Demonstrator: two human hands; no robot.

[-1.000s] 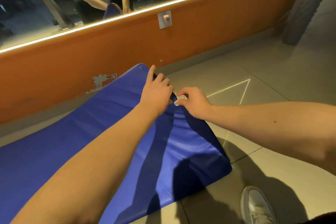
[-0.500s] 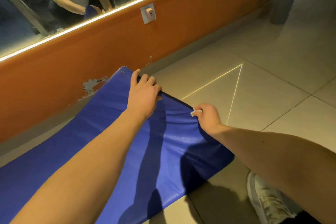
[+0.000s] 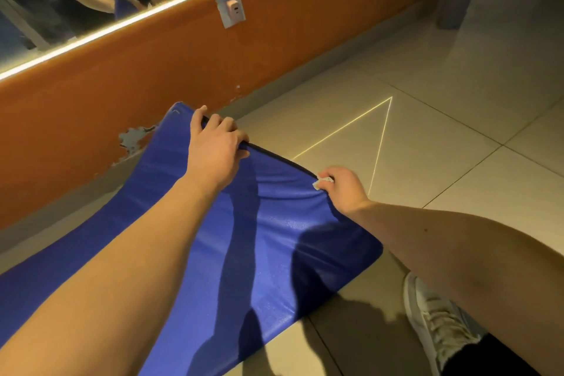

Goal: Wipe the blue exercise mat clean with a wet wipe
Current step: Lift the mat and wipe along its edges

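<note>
The tiled floor (image 3: 457, 162) carried the blue exercise mat (image 3: 274, 253), which lay alongside the orange wall (image 3: 152, 70). Its long axis ran from about 8 o'clock in the view up toward 2 o'clock. Its short end crossed in front of the person, slanting from 11 o'clock down to 4 o'clock. Both hands were on that end edge, which looked lifted off the floor between them. The left hand (image 3: 213, 152) was toward the far corner at 11 o'clock, fingers curled over the edge and gripping it. The right hand (image 3: 341, 189) was further along toward 4 o'clock, pinching the small crumpled wet wipe (image 3: 320, 183) against the edge. The stretch down to the near corner lay closer to the right hand, so a continued wipe along the edge would probably run that way.
</note>
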